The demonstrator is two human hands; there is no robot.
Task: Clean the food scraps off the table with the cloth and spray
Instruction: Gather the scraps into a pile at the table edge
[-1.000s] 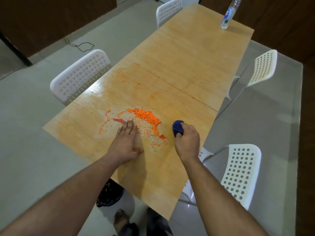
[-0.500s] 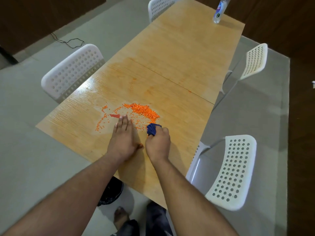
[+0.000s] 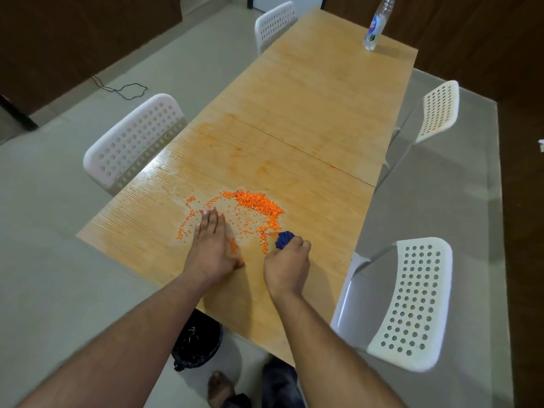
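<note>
The right hand (image 3: 287, 267) curls round a bunched blue cloth (image 3: 284, 239), pressing it to the table (image 3: 309, 113) at the near edge of the orange scraps (image 3: 259, 204). The left hand (image 3: 212, 247) lies flat, fingers straight and together, among the scraps. The spray bottle (image 3: 376, 25) stands at the table's far corner.

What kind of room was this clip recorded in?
Probably a dining or meeting room: a long wooden table with white perforated chairs on both sides, a tiled floor and dark wood panelling. Orange food scraps favour dining.
</note>
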